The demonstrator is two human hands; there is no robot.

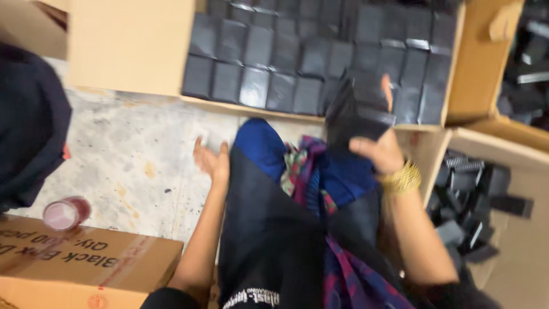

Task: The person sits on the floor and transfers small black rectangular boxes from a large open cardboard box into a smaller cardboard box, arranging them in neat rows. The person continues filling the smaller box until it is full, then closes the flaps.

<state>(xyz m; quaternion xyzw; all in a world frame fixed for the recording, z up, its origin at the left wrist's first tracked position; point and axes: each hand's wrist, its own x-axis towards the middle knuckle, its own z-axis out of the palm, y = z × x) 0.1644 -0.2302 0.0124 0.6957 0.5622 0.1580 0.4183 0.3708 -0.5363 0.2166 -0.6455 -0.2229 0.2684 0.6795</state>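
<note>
Right hand (382, 153) grasping a black pouch (355, 114) before the pouch-filled carton (454, 74), left hand (213, 163) released

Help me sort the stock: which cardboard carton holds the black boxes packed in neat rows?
The large open carton at top centre, beside the right hand; its black boxes stand in rows, while the right-side carton holds a jumbled heap.

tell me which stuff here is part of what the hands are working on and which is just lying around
In hand:
- black box, held up in the right hand
- big carton packed with rows of black boxes
- side carton of loose black pieces
- left hand, open and holding nothing

Lying about:
- pink cup on the floor
- closed printed carton
- dark cloth bundle
</note>
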